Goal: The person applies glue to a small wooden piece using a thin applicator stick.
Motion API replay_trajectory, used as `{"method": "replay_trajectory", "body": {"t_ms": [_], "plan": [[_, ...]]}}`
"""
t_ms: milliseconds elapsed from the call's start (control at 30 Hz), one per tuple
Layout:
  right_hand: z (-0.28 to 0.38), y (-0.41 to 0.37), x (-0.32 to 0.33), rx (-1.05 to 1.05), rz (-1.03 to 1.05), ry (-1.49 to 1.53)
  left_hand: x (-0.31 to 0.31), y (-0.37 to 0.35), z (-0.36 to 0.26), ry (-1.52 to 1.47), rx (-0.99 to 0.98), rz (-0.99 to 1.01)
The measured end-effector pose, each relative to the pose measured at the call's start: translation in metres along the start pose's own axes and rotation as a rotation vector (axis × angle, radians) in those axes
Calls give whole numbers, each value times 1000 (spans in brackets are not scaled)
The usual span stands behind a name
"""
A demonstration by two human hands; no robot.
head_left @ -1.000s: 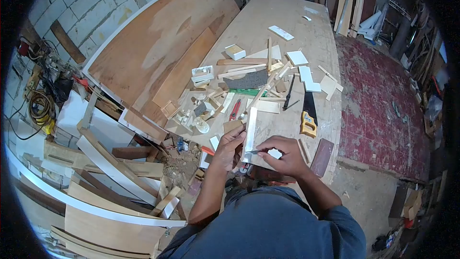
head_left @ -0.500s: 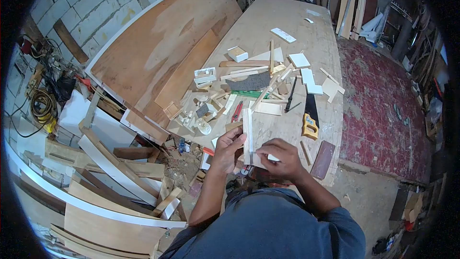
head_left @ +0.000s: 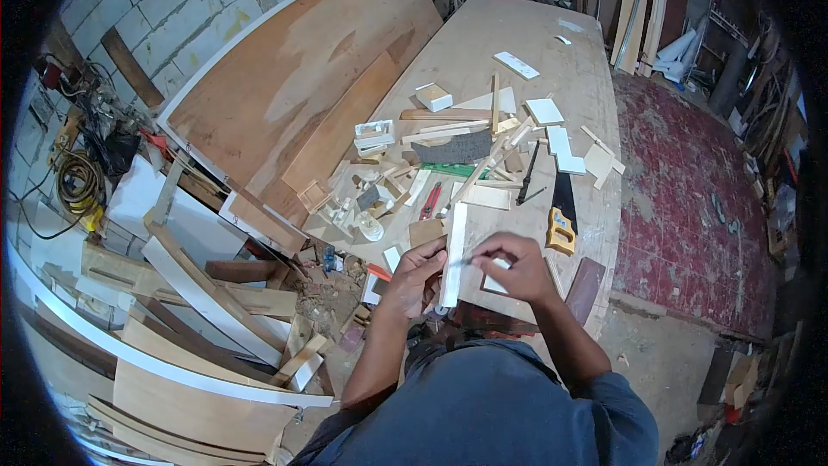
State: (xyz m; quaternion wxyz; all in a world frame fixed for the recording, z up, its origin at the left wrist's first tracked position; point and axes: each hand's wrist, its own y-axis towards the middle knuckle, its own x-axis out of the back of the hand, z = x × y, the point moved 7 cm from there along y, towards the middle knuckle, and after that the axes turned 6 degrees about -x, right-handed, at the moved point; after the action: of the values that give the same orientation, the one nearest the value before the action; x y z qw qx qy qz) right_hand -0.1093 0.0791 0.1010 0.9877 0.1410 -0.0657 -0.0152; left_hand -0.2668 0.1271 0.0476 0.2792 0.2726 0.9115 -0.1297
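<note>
My left hand (head_left: 416,279) is closed around a narrow pale wooden strip (head_left: 454,255), held upright near the table's front edge. To the right of the strip, my right hand (head_left: 515,266) has its thumb and fingers pinched together; a small dark thing shows at the fingertips, too blurred to name. Beyond my hands, a red cutter (head_left: 431,199) lies on the wooden table (head_left: 509,229). A small white piece (head_left: 496,276) is partly hidden behind my right hand.
A saw with a yellow handle (head_left: 561,231) and a dark reddish block (head_left: 586,286) lie at the right. Wood offcuts and a grey sanding sheet (head_left: 453,148) fill the table's middle. A large panel (head_left: 285,78) leans at the left.
The strip has turned in my left hand and now shows a wider, plain pale face. My right hand has moved slightly up and away from the strip's lower end.
</note>
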Motion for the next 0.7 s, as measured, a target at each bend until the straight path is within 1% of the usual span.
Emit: {"method": "replay_trajectory", "body": {"t_ms": [33, 67, 133, 200, 267, 300, 333, 400, 433, 467, 533, 600, 667, 700], "plan": [[-8, 1, 5, -127, -66, 47, -3, -1, -1, 7, -2, 26], [-10, 2, 6, -127, -66, 48, -6, -1, -2, 13, -6, 52], [-20, 4, 13, -194, -146, 298, -5, 0, -2, 7, -10, 51], [-14, 2, 12, -163, -113, 337, -2, 1, -2, 0, -15, 49], [2, -5, -7, -138, 232, 43, 5, 2, 0, 23, -2, 7], [10, -6, -13, -83, 314, -3, 6, 2, 0, 23, 1, 6], [10, -5, -14, -85, 313, -2, 5, 3, -1, 24, -4, 19], [7, 0, -11, -100, 265, -33, 4, 4, -1, 25, -5, 33], [1, 4, -5, -159, 151, 35, 2, 4, -1, 37, -6, 41], [-2, 6, -5, -159, 150, 35, 0, 5, -1, 49, -9, 48], [-11, 11, 13, -218, -73, 150, -3, 4, -3, 48, -8, 55], [-7, 9, 15, -210, -67, 146, -7, 6, -4, 48, -10, 65], [9, 1, -2, -126, 182, 37, -3, 6, -4, 24, -13, -12], [15, -5, -10, -113, 293, -7, -2, 6, -5, 23, -12, -12]]}}
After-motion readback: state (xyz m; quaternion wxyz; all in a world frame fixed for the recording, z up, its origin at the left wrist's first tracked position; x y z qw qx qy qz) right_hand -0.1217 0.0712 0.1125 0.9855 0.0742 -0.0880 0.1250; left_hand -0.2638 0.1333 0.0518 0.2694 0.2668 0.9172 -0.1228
